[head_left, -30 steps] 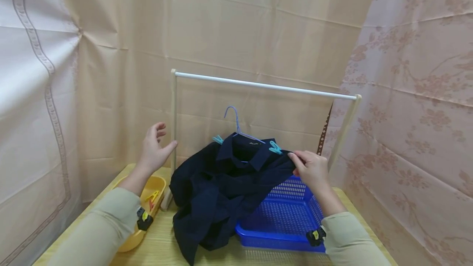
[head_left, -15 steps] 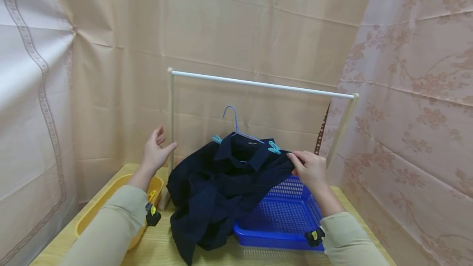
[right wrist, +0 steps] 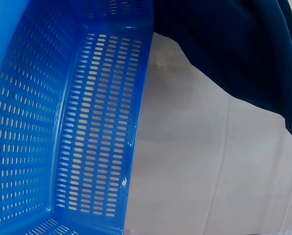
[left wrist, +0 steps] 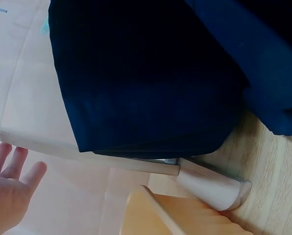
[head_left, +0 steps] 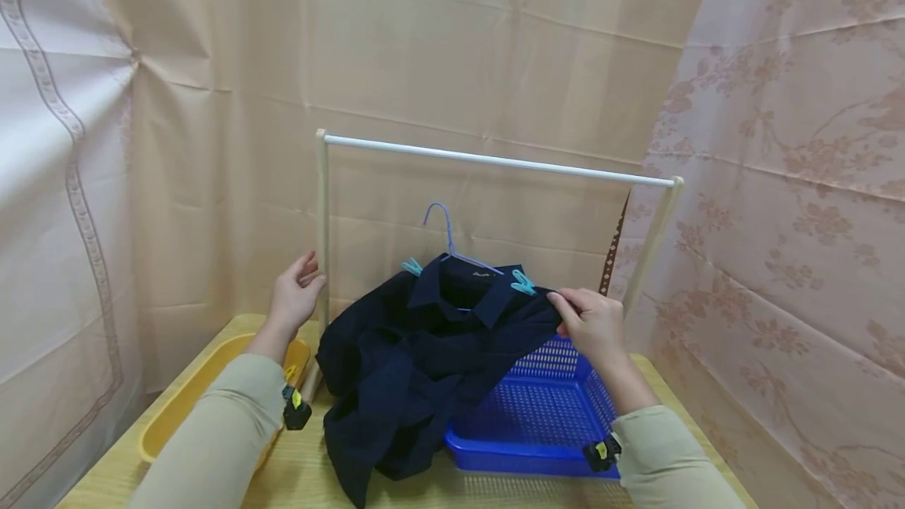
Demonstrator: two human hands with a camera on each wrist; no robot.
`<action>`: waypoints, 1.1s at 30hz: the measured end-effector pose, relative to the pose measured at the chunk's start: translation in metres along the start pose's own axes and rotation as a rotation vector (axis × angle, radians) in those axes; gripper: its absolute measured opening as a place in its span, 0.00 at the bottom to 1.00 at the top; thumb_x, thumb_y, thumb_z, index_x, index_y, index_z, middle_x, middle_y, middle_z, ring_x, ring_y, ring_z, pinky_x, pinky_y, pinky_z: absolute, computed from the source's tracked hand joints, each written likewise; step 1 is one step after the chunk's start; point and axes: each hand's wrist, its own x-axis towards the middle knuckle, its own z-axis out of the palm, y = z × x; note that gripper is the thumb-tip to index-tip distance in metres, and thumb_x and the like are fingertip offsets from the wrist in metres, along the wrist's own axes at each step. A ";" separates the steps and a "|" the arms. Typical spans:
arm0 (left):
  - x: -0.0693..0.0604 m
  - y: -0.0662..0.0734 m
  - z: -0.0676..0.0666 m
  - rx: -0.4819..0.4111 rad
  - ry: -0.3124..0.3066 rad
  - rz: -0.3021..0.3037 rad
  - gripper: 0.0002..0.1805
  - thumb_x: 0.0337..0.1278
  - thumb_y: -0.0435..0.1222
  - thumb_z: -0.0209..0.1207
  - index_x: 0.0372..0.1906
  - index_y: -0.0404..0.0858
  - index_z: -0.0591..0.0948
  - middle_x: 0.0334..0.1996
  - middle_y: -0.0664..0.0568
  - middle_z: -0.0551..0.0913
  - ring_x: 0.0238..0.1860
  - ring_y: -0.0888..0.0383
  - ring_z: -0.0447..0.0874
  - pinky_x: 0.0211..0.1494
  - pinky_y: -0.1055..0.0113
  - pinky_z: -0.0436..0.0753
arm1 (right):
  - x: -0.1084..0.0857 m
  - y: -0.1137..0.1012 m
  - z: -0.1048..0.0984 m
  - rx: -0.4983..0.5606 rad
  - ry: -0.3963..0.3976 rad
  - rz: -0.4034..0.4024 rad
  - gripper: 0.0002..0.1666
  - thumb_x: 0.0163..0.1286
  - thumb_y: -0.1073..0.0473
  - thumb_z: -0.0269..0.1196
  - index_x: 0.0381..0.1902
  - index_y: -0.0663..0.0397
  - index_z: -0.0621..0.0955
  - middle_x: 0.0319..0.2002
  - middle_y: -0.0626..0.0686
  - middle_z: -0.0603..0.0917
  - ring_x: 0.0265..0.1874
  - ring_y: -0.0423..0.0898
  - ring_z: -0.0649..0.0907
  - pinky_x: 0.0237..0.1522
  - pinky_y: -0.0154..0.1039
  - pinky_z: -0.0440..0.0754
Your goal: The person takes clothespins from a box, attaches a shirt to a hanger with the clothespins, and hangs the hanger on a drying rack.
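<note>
A dark navy shirt [head_left: 424, 368] hangs in loose folds on a thin blue wire hanger [head_left: 449, 234], and its lower part reaches the table. Light-blue clothespins sit at its shoulders, one clothespin [head_left: 412, 266] on the left and another clothespin [head_left: 523, 283] on the right. My right hand [head_left: 594, 324] pinches the shirt by its right shoulder or sleeve; only a finger edge shows in the right wrist view. Beside the rack's left post, my left hand [head_left: 295, 293] is raised with relaxed fingers and holds nothing. The hanger's hook stands below the rail, apart from it.
A rack with a white rail [head_left: 495, 159] and pale wooden posts spans the table. Behind and right of the shirt lies a blue perforated basket [head_left: 537, 458]. The yellow tray [head_left: 177, 407], partly under my left forearm, has a yellow clothespin [head_left: 291, 373]. Curtains enclose the table.
My left hand has lowered slightly, its thumb now nearer the fingers. The right hand keeps its pinch on the shirt. The whole view has shifted a little.
</note>
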 end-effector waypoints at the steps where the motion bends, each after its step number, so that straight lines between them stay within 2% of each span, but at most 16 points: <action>1: 0.000 0.000 0.000 0.004 -0.003 -0.006 0.33 0.77 0.33 0.52 0.80 0.39 0.58 0.73 0.33 0.65 0.71 0.37 0.67 0.69 0.44 0.69 | 0.000 0.000 0.000 0.002 -0.001 0.000 0.02 0.65 0.66 0.72 0.34 0.60 0.90 0.22 0.47 0.85 0.12 0.31 0.78 0.23 0.31 0.82; 6: -0.001 0.001 -0.001 0.018 -0.023 -0.038 0.30 0.79 0.36 0.50 0.80 0.39 0.59 0.74 0.34 0.64 0.71 0.38 0.66 0.68 0.42 0.71 | 0.000 -0.001 0.000 0.004 0.003 -0.009 0.02 0.65 0.66 0.72 0.34 0.61 0.90 0.23 0.49 0.86 0.12 0.32 0.78 0.23 0.29 0.81; 13: -0.002 0.001 -0.002 -0.034 -0.030 -0.095 0.30 0.80 0.40 0.50 0.79 0.35 0.61 0.75 0.37 0.64 0.71 0.39 0.66 0.67 0.46 0.73 | -0.001 -0.002 0.002 -0.038 0.023 -0.086 0.03 0.62 0.66 0.73 0.34 0.61 0.89 0.23 0.52 0.85 0.12 0.37 0.80 0.23 0.42 0.85; 15: -0.002 0.002 -0.001 -0.051 -0.035 -0.104 0.30 0.80 0.40 0.50 0.78 0.34 0.62 0.74 0.36 0.65 0.71 0.40 0.66 0.66 0.45 0.74 | -0.002 -0.001 0.002 -0.041 0.029 -0.098 0.03 0.62 0.66 0.73 0.34 0.61 0.89 0.23 0.52 0.85 0.12 0.37 0.80 0.23 0.43 0.85; 22: -0.002 0.004 0.004 -0.083 -0.076 -0.099 0.30 0.79 0.40 0.52 0.76 0.31 0.64 0.72 0.34 0.66 0.69 0.38 0.68 0.63 0.44 0.76 | 0.001 -0.001 0.001 -0.079 0.074 -0.175 0.04 0.60 0.66 0.75 0.33 0.61 0.89 0.22 0.52 0.85 0.13 0.40 0.81 0.23 0.46 0.84; 33: -0.005 0.007 0.006 -0.078 -0.081 -0.097 0.29 0.78 0.41 0.53 0.75 0.31 0.66 0.69 0.33 0.68 0.67 0.36 0.70 0.63 0.43 0.75 | 0.010 -0.009 -0.003 -0.080 0.154 -0.253 0.04 0.59 0.69 0.74 0.33 0.62 0.89 0.21 0.52 0.84 0.14 0.43 0.82 0.20 0.45 0.83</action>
